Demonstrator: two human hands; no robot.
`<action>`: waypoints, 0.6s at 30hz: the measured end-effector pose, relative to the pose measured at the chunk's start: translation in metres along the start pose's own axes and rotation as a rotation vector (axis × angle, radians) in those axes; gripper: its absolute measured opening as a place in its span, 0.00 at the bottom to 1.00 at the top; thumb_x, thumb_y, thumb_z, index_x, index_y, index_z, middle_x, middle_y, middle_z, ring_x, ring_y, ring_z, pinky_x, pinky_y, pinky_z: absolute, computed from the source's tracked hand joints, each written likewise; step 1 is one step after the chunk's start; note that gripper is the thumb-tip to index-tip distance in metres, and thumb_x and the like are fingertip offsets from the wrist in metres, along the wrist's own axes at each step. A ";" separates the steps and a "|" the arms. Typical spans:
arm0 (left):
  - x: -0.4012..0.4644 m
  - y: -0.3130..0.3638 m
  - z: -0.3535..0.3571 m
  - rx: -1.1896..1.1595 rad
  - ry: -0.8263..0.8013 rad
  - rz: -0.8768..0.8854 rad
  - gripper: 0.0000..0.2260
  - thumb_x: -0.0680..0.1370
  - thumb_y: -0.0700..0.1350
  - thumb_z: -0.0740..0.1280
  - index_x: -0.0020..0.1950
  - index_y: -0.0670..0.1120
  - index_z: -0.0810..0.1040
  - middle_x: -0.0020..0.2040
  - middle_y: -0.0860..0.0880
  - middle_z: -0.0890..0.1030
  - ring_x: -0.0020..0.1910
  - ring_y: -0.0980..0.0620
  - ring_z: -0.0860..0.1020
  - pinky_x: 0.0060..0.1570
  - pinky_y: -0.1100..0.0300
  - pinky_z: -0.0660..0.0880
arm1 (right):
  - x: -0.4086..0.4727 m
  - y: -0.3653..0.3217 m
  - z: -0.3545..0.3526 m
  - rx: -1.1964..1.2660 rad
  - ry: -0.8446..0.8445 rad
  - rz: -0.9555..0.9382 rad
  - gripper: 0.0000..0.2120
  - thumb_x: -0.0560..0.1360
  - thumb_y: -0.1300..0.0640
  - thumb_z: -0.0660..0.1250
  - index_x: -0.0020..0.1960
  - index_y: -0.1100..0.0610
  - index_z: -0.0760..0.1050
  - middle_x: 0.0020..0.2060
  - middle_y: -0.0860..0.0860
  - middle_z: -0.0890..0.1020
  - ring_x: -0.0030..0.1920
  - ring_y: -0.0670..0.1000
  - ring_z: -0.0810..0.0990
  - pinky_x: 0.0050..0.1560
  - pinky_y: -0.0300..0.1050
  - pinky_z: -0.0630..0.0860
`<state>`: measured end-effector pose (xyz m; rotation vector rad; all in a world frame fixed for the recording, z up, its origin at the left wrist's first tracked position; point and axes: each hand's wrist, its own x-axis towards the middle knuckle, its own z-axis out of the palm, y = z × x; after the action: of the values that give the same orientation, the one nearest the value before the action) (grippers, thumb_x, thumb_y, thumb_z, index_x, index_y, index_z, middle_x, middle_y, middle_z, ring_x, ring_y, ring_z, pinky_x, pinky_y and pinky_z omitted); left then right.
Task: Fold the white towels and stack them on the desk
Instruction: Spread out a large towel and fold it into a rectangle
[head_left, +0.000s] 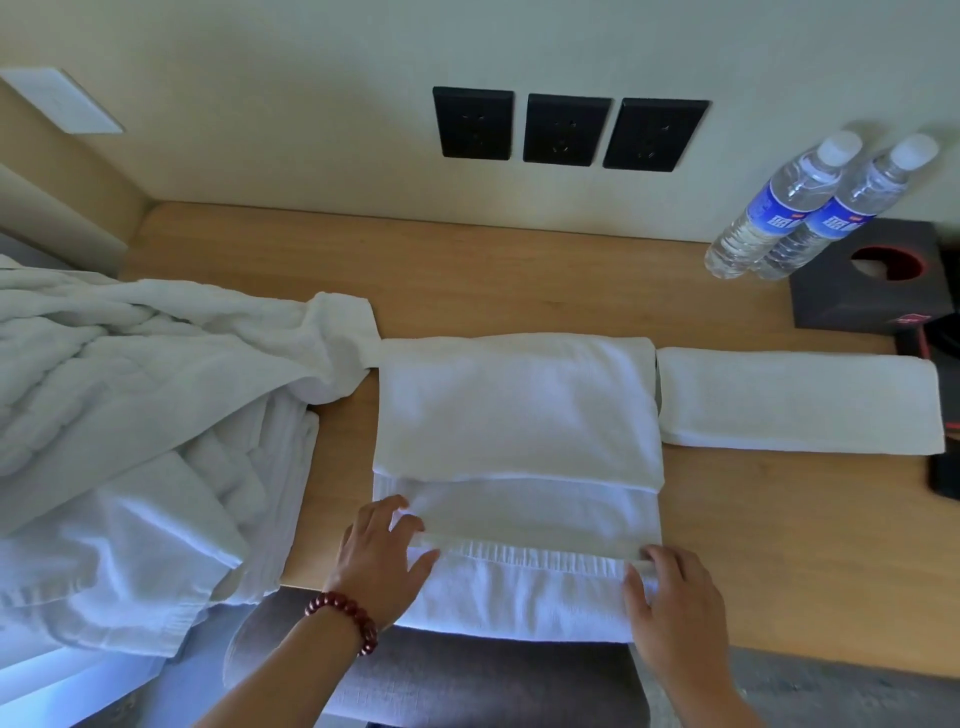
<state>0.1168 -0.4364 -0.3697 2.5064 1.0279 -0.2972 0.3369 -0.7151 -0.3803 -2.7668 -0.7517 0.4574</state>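
Both hands (524, 577) pinch the towel (519, 415) hem (corners).

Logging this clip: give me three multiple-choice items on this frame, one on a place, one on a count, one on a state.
1. Where does the folded towel lie?
A. Right of the towel being folded
B. On the chair
C. Under the bottles

2. How many water bottles stand on the desk?
A. One
B. Two
C. Four

3. What are the hands doing?
A. Hanging idle
B. Holding a bottle
C. Pinching the towel's near fold

Answers: 1 A, it sits beside the towel being folded. 2 B, two white caps show. 3 C, left hand and right hand grip the fold's ends.
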 end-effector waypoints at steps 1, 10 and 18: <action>0.002 -0.001 -0.001 -0.012 -0.007 -0.015 0.11 0.74 0.61 0.71 0.46 0.54 0.79 0.59 0.53 0.76 0.62 0.50 0.73 0.57 0.52 0.77 | -0.003 0.000 -0.002 0.020 -0.028 0.047 0.13 0.73 0.52 0.73 0.55 0.56 0.79 0.50 0.53 0.80 0.47 0.55 0.80 0.47 0.53 0.79; -0.006 0.004 -0.021 -0.108 -0.214 -0.208 0.14 0.79 0.60 0.66 0.47 0.52 0.67 0.33 0.54 0.76 0.32 0.57 0.73 0.29 0.65 0.67 | 0.001 -0.003 -0.027 0.342 -0.264 0.241 0.07 0.72 0.51 0.73 0.45 0.48 0.76 0.42 0.44 0.79 0.43 0.47 0.78 0.39 0.44 0.71; -0.017 -0.001 -0.011 -0.214 -0.246 -0.218 0.24 0.74 0.63 0.71 0.65 0.52 0.78 0.58 0.54 0.75 0.57 0.54 0.74 0.60 0.59 0.73 | -0.017 0.007 -0.030 0.381 -0.231 0.172 0.03 0.78 0.56 0.69 0.51 0.52 0.76 0.40 0.46 0.80 0.40 0.48 0.78 0.37 0.43 0.71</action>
<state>0.1045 -0.4415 -0.3540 2.1101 1.1638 -0.5171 0.3372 -0.7342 -0.3514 -2.4516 -0.4175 0.8670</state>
